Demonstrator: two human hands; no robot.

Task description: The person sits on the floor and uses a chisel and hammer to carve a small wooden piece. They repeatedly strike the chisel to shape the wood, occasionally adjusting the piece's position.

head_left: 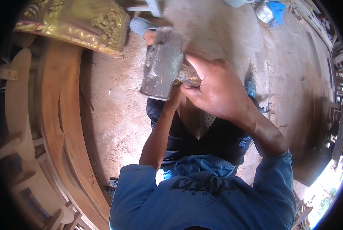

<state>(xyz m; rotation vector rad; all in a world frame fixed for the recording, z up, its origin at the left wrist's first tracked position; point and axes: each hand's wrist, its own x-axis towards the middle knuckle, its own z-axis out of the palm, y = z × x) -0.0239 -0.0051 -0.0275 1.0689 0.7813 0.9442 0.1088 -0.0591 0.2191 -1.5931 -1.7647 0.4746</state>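
A sledgehammer with a heavy grey metal head (164, 63) is held up in front of my lap. Its short visible stretch of brown handle (190, 75) sits in my right hand (219, 86), whose fingers and thumb are closed round it just beside the head. My left hand (175, 96) is behind and below the hammer head. The metal and my right hand cover its fingers, so I cannot see whether it touches the hammer.
Long brown wooden planks (54, 99) stand at the left. Beyond them is a gold-painted carved panel (75, 27). A teal power tool (250, 88) lies on the floor at the right. A white bucket (264, 13) and blue plastic (276, 11) are farther off.
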